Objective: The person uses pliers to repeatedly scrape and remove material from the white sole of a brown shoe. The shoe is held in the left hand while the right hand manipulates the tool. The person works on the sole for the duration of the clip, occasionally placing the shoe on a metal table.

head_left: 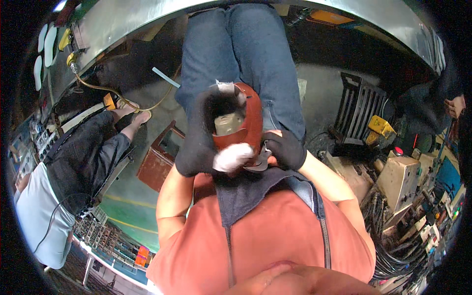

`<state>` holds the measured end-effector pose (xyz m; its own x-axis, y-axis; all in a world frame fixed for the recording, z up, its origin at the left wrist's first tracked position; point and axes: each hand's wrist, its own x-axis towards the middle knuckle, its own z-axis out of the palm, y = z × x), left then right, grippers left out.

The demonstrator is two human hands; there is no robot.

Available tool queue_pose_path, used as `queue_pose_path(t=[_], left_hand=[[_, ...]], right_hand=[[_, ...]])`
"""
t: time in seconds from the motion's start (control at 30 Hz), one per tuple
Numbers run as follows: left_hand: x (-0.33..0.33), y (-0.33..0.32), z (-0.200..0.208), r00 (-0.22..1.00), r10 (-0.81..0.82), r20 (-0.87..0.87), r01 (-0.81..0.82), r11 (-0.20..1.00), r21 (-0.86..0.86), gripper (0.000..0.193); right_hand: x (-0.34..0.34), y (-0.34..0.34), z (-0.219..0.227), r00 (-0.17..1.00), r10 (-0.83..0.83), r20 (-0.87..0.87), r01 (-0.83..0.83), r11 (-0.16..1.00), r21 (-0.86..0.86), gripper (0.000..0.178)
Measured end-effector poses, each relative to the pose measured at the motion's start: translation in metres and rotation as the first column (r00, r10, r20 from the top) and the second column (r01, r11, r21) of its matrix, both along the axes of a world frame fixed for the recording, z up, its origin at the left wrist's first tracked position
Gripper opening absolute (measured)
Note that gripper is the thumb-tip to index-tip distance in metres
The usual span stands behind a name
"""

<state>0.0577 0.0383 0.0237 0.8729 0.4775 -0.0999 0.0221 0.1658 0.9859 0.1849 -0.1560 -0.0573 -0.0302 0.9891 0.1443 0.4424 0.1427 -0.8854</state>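
Observation:
A curved reddish-brown piece [253, 115], shaped like a shoe upper, lies over my lap, with a dark opening and a pale grey-beige surface [229, 124] showing through it. Black covering wraps my left hand [196, 150], which is closed at the piece's left side. A white, motion-blurred patch [233, 157] at its lower edge may be fingertips or cloth. My right hand [284, 148], also in black with bare fingertips, is closed at the lower right edge. Between the hands, a small grey flap [258, 164] shows near the hem of my dark apron [246, 191].
A metal bench [132, 22] curves along the far side, with white insole shapes [49, 45] at left. A brown stool [161, 156] and another person [73, 167] are at left. Black slatted crate [363, 105], yellow sign [381, 127], control box [399, 182] and cables [381, 231] are at right.

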Motion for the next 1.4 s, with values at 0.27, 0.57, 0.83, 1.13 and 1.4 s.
queue_pose_path(t=[0.27,0.57,0.83,1.13,1.4], left_hand=[[0.039,0.066,-0.039,0.923,-0.13,0.362,0.264,0.898,-0.351,0.054],[0.052,0.017,-0.078,0.884,0.36,-0.297,-0.141,0.813,0.565,0.037],[0.026,-0.026,-0.087,0.893,0.387,-0.229,-0.211,0.81,0.547,0.067],[0.039,-0.003,-0.126,0.931,0.353,-0.093,-0.25,0.802,0.542,0.061],[0.083,0.001,-0.083,0.83,0.495,-0.257,-0.026,0.495,0.868,0.059]], right_hand=[[0.026,0.027,0.049,0.995,-0.059,-0.08,0.036,0.966,-0.257,0.038],[0.085,0.113,0.032,0.611,-0.589,-0.529,-0.069,0.626,-0.776,0.052],[0.138,0.118,0.07,0.98,0.192,0.055,-0.103,0.721,-0.685,0.054],[0.132,0.105,0.02,0.786,0.14,0.602,0.004,0.973,-0.231,0.044],[0.17,0.128,0.118,0.715,0.506,0.483,-0.083,0.746,-0.66,0.055]])
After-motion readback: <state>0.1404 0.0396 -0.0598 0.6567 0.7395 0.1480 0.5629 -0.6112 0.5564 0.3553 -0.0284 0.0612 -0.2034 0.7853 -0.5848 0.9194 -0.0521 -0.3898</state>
